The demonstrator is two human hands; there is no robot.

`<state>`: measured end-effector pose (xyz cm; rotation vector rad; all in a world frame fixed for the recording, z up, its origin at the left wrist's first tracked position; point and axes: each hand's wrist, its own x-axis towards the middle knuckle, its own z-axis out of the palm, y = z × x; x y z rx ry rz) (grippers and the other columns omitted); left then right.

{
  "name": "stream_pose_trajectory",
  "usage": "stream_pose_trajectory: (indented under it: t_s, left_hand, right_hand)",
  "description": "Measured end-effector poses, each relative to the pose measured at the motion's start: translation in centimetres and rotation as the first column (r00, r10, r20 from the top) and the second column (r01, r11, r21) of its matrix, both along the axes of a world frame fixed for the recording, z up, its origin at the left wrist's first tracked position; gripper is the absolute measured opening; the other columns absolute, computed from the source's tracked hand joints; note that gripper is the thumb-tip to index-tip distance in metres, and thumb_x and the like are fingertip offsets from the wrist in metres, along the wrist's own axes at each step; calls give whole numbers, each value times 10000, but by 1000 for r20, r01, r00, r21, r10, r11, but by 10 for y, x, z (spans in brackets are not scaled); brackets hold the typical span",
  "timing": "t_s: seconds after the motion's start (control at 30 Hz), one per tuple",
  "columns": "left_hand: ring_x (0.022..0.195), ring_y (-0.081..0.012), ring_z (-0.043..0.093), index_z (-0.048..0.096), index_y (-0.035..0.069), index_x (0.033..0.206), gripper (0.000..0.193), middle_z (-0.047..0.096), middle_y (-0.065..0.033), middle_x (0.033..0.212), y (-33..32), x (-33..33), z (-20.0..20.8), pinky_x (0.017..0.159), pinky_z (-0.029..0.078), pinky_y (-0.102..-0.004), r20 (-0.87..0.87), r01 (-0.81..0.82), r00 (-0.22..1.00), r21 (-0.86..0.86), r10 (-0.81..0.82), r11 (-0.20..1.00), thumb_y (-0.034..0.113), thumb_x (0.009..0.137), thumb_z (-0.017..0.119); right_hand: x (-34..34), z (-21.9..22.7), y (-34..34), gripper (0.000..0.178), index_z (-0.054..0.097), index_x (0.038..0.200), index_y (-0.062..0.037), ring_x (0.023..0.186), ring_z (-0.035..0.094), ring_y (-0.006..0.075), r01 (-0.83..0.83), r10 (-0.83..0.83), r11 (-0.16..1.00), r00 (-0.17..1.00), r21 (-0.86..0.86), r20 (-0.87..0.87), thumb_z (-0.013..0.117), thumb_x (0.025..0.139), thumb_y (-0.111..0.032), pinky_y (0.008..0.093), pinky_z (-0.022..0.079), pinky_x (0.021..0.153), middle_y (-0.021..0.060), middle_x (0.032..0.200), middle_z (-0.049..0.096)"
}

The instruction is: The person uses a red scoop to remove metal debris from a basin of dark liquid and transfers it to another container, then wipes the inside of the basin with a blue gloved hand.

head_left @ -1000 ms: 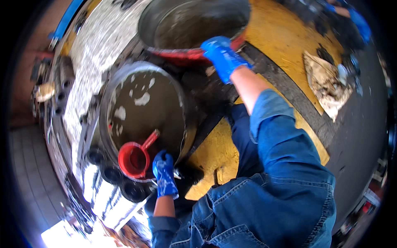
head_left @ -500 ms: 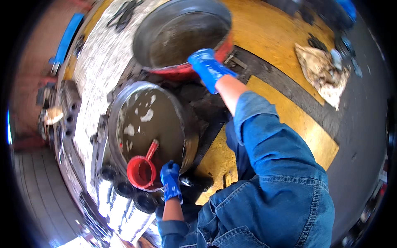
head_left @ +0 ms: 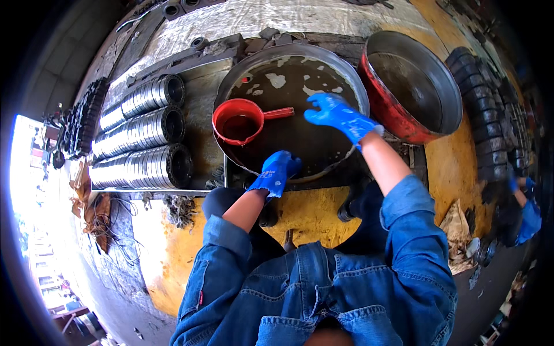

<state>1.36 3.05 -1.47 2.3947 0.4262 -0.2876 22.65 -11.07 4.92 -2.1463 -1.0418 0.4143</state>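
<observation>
**Red scoop (head_left: 239, 109) at the left side of a liquid-filled tub (head_left: 343, 68), no grip on its handle (head_left: 280, 113)**

The left hand (head_left: 276, 172), covered by a blue glove, is placed at the near edge of the tub with its fingers curled; whether anything is grasped in it cannot be told. The right hand (head_left: 340, 117), also gloved in blue, is held over the right half of the tub, its fingers loosely bent and parted, with nothing seen gripped.

The scoop is set inside the left edge of the tub, its handle pointed toward the right hand, the tip just short of the fingers. Dark liquid (head_left: 311, 147) is held in the tub, and pale patches (head_left: 277, 80) are gathered toward its far edge.

Beside the tub's right edge a red-walled tub (head_left: 382, 99) is placed. Beyond the left edge, a tray (head_left: 206, 124) is filled along its left part with three rows of shiny metal rings (head_left: 141, 138). A yellow board (head_left: 311, 219) is laid below the near edge. At the far right, a co-worker's blue sleeve (head_left: 528, 222) is partly seen.
</observation>
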Motion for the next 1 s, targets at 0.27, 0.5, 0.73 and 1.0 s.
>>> stream_pose_trajectory:
  t_s: [0.27,0.5,0.73,1.0]
  left_hand:
    - [963,-338,692,747,143,997,292,726,-129,1018,23,21,45,817,560,-402,-485,214,857,26,-174,977,354,905,568]
    - [1091,-312,680,741,178,1132,332,703,-95,1203,3,46,67,900,541,-437,-545,546,679,-73,-492,834,345,883,598]
    - [1200,-303,631,692,167,1247,361,653,-93,1309,-8,41,61,961,505,-483,-547,467,721,-72,-426,882,239,905,601]
    - [1186,-326,625,717,185,1191,406,662,-100,1281,-11,37,37,986,497,-477,-511,378,802,34,-309,925,419,922,522]
  right_hand:
    - [3,-40,147,504,683,1168,-63,1040,671,370,-173,299,881,925,-440,234,787,710,-247,452,545,874,197,1072,707]
    - [2,-38,150,304,757,956,-102,1000,683,295,-276,218,735,961,-619,-169,759,769,-342,387,537,829,132,975,734]
    - [-25,-62,74,466,622,1155,58,869,724,247,29,-76,997,368,-71,-927,767,874,-285,326,588,760,187,1021,721]
    - [-43,-59,9,439,601,1305,-29,1007,684,196,276,73,943,374,186,-925,611,982,-326,250,556,808,148,1236,675]
